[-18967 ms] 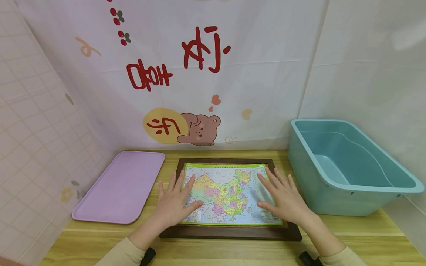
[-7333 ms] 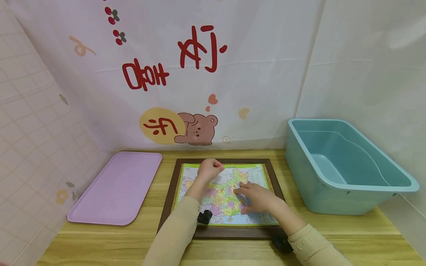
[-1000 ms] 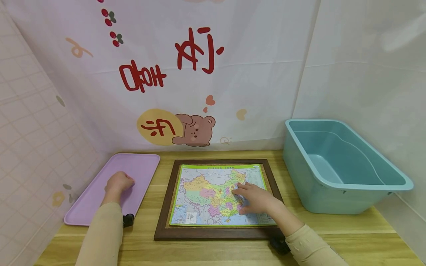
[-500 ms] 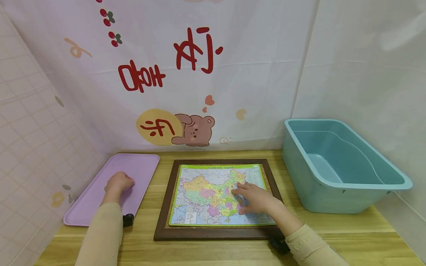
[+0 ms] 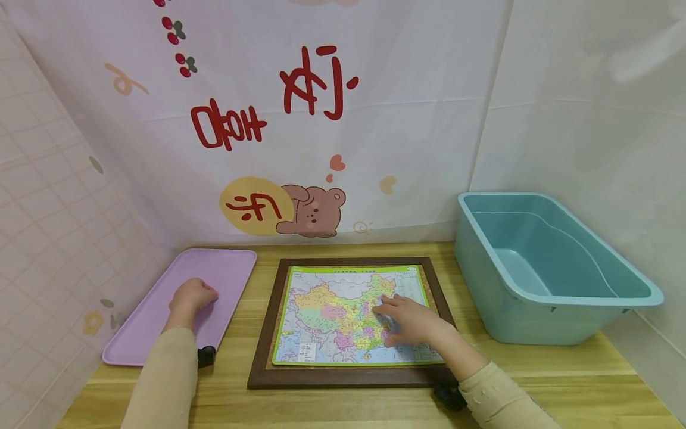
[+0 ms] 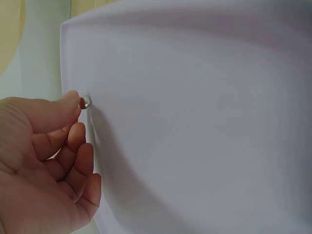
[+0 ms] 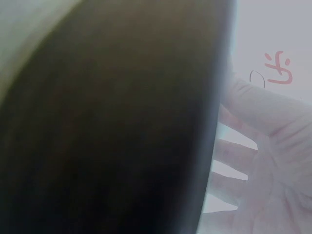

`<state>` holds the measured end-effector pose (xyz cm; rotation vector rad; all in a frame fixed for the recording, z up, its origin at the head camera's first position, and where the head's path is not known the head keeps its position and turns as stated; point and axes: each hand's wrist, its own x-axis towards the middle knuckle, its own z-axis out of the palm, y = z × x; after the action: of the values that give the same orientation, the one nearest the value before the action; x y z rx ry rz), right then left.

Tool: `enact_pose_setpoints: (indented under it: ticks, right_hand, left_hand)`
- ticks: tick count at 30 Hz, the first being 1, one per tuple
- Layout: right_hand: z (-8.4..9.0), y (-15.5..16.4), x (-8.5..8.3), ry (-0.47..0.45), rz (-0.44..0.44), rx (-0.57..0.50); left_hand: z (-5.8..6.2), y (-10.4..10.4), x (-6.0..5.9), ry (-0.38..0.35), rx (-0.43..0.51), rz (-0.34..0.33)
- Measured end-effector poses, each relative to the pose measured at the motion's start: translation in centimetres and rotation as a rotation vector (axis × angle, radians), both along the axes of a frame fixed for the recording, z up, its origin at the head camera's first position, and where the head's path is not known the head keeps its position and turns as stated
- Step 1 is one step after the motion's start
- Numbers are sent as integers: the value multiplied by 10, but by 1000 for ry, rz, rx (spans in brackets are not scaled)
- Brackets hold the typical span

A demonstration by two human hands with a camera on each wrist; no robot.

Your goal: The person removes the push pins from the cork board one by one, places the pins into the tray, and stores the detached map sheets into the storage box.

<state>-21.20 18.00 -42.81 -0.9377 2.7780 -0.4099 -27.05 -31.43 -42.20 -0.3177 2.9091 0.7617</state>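
Note:
My left hand (image 5: 190,295) is over the lilac tray (image 5: 220,268). In the left wrist view its thumb and forefinger pinch a small shiny round piece (image 6: 86,102) that looks like a thumbtack, close to the tray surface; the other fingers are curled. My right hand (image 5: 409,319) rests on the right half of a colourful map sheet (image 5: 332,313) with its fingers spread. Beneath the map lies a cork board with a dark brown wooden frame (image 5: 343,378). In the right wrist view a dark blurred shape hides the fingertips of the right hand (image 7: 273,156).
A deep blue-green plastic tub (image 5: 579,322) stands to the right of the framed board. Behind the wooden table (image 5: 321,408) hangs a white printed cloth (image 5: 407,137) with a bear and red characters. A patterned cloth wall borders the left side.
Earlier both hands lay on the map's sides; later the left was at its top edge. Since then the left has moved to the tray. Over the last second both hands have stayed nearly still.

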Motion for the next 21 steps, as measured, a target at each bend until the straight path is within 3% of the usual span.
enact_pose_setpoints:
  ticks: [7, 15, 21]
  right_hand:
    - [1, -1, 1, 2, -8, 5]
    - [1, -1, 1, -11, -18, 0]
    - [1, -1, 0, -10, -9, -6]
  left_hand:
    - [6, 3, 2, 24, 54, -18]
    - [5, 9, 3, 161, 58, -96]
    - [7, 19, 8, 218, 62, -126]
